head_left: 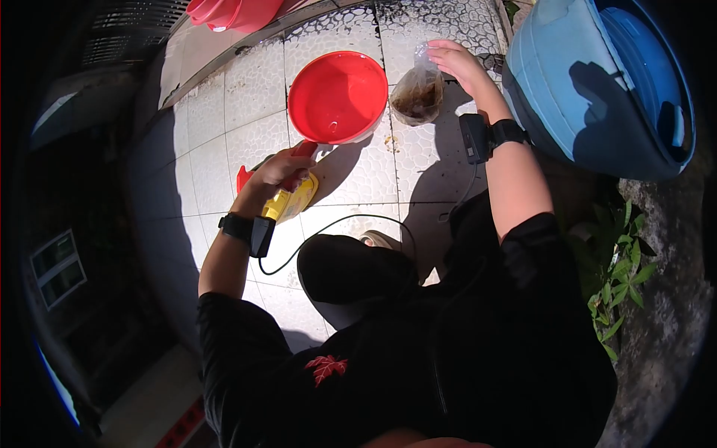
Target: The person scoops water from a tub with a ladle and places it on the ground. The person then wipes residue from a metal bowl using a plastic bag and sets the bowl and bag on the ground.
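Note:
My left hand [284, 170] is wrapped round the short handle of a red scoop [340, 97], whose round bowl faces up with some clear liquid in it. Just below that hand a yellow bottle with a red top [295, 198] stands on the tiles, partly hidden by the hand and wrist. My right hand [457, 63] pinches the gathered top of a clear plastic bag [417, 97]. Brown matter fills the bag's lower part, right of the scoop.
A large blue tub [560, 89] is at the upper right, with another blue vessel inside. Pink basins [235, 11] sit at the top left. Green leaves [624, 276] grow at the right. A black cable [351, 216] loops between my wrists over the white tiled floor [216, 175].

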`<state>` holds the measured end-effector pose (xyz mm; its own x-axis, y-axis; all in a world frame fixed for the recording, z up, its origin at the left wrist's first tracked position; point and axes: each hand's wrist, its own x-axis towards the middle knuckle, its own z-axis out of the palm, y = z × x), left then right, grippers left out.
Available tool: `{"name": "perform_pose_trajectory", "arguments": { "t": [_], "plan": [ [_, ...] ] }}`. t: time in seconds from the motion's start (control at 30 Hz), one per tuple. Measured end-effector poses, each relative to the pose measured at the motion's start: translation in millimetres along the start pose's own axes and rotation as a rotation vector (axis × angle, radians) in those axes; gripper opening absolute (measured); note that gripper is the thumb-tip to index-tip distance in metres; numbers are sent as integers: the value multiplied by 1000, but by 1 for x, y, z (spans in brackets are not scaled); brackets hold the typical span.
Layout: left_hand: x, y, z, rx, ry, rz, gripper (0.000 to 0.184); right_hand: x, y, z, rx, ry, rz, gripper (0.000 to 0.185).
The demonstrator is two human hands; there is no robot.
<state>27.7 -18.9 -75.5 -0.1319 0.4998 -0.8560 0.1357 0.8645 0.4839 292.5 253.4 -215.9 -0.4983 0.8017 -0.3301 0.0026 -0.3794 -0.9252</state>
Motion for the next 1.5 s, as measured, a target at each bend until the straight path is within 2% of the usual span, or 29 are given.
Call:
{"name": "perform_pose_trajectory", "arguments": {
  "t": [0.03,0.07,0.13,0.17,0.23,0.27,0.33,0.37,0.4,0.43,0.47,0.53,0.57,0.6,0.67,0.73,0.77,0.87,0.93,1.0,1.03,1.13,1.27,1.33,1.4,1.5],
  "plan": [
    [-1,-1,0,-14,11,10,20,1,4,-4,-112,47,-24,26],
    [-3,-2,-1,-21,11,13,20,3,8,-10,-119,43,-26,26],
    [-5,-4,-1,-62,5,16,19,3,13,-22,-167,232,-34,27],
    [-6,-6,-1,-69,3,15,19,1,13,-27,-173,230,-32,27],
    [-6,-8,-1,-103,32,8,16,-3,18,-34,-262,591,-12,25],
    [-1,-14,-4,-110,24,8,16,-9,20,-34,-273,593,-10,25],
    [16,-32,-12,-114,-76,30,26,-28,28,-33,-691,978,-223,21],
    [22,-40,-13,-160,-77,29,21,-37,44,-24,-900,882,-276,19],
    [27,-48,-13,-166,-84,29,21,-47,61,-13,-964,599,-262,18],
    [32,-53,-14,-196,-96,25,19,-62,65,5,-1025,324,-58,18],
    [36,-57,-15,-226,-105,23,17,-62,90,16,-1062,213,19,20],
    [38,-59,-11,-251,-98,4,14,-54,139,35,-1127,248,178,34],
    [40,-62,-10,-291,-87,-15,13,-48,160,43,-1119,339,195,35],
    [43,-64,-8,-332,-79,-33,13,-36,193,47,-1078,470,116,31],
    [41,-58,-6,-309,-54,-41,13,-34,183,53,-1038,398,233,26],
    [38,-59,-6,-322,-32,-52,13,-33,187,58,-1019,409,151,19],
    [41,-64,-9,-347,-56,-52,13,-35,188,64,-973,483,8,16],
    [38,-61,-12,-275,-53,-68,12,-50,167,77,-931,484,-103,16],
    [31,-55,-11,-242,-31,-65,12,-46,167,70,-933,484,-96,17],
    [28,-52,-10,-214,-3,-56,12,-39,177,58,-1026,531,79,18],
    [28,-52,-11,-230,-16,-47,12,-31,196,52,-1090,490,0,24],
    [29,-53,-11,-252,-48,-28,12,-19,204,44,-1139,388,0,24],
    [23,-49,-9,-248,-60,-12,13,-37,180,56,-1020,430,-43,20],
    [20,-50,-10,-278,-75,5,13,-49,180,71,-659,454,-503,17],
    [18,-49,-11,-304,-85,24,14,-74,159,90,-544,387,-416,15],
    [11,-44,-13,-232,-59,35,14,-91,163,105,-617,422,-458,14]
  ]
}}
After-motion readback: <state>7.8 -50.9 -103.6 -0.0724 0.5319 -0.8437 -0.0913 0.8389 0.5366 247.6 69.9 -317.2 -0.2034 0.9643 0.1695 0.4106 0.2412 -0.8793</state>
